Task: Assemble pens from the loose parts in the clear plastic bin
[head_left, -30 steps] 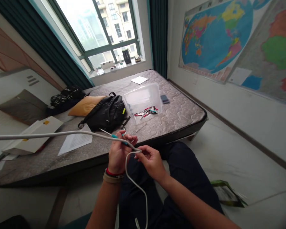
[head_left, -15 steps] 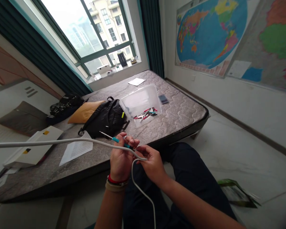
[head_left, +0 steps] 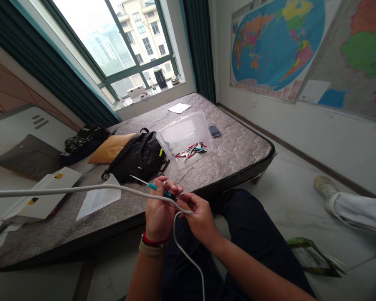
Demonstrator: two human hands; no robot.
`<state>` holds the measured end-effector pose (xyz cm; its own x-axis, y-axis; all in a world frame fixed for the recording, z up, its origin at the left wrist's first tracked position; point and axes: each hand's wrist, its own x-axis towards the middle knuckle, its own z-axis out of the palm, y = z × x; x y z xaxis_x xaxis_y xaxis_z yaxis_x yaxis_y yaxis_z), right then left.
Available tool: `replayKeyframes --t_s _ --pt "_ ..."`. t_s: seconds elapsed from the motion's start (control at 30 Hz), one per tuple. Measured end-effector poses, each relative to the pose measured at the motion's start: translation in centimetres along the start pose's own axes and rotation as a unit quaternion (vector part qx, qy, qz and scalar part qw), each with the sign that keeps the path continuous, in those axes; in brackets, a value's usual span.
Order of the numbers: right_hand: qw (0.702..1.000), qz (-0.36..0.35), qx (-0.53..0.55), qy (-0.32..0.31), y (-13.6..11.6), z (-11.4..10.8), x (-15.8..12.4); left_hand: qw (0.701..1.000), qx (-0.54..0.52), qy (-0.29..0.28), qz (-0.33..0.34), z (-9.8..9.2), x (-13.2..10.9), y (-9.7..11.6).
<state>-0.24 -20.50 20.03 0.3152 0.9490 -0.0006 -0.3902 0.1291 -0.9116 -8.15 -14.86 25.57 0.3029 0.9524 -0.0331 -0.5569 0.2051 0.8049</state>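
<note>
My left hand [head_left: 160, 209] is closed around a slim pen-like barrel [head_left: 152, 186], teal with a black end, from which a thin pale rod sticks out to the upper left. Close beside it, my right hand [head_left: 201, 215] has its fingertips pinched together by the black end. Whatever sits between those fingertips is too small to make out. A pale grey cable [head_left: 119, 188] runs in from the left, crosses in front of both hands, loops at the right fingers and drops down. Whether the right hand grips the cable, I cannot tell.
On the mattress [head_left: 241, 146] lie a clear plastic bin [head_left: 188, 127] holding several red, black and teal pen-like pieces [head_left: 192, 151], a black backpack [head_left: 134, 156], a printed sheet [head_left: 98, 200] and a white box [head_left: 44, 194]. A person's shoe [head_left: 326, 187] stands on the floor at right.
A person's leg and shoe have come into view at the right. Both hands keep nearly the same hold, sitting very slightly lower in the picture.
</note>
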Motion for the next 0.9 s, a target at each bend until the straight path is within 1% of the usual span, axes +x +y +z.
replayKeyframes --t_s 0.3,0.4,0.5,0.6,0.73,0.9 --pt "0.998 -0.022 -0.054 -0.004 -0.9 -0.3 -0.2 1.0 -0.002 -0.014 -0.006 0.4 0.0 -0.3" --pt "0.996 -0.035 -0.076 -0.001 -0.9 -0.5 -0.2 1.0 -0.001 -0.025 -0.007 0.6 -0.1 -0.4" --pt "0.996 -0.033 -0.08 0.0 -0.8 -0.6 -0.2 0.999 -0.001 -0.031 -0.015 0.7 -0.2 -0.5" --pt "0.998 -0.018 -0.053 -0.006 -0.6 -0.6 -0.2 0.999 0.005 -0.031 -0.02 0.8 -0.2 -0.7" --pt "1.0 0.005 0.009 -0.021 -0.4 -0.4 -0.1 0.999 0.016 -0.034 -0.021 0.8 -0.1 -0.8" --pt "0.997 0.012 0.068 -0.037 0.1 -0.5 0.0 0.998 0.038 -0.035 -0.047 0.8 -0.1 -0.5"
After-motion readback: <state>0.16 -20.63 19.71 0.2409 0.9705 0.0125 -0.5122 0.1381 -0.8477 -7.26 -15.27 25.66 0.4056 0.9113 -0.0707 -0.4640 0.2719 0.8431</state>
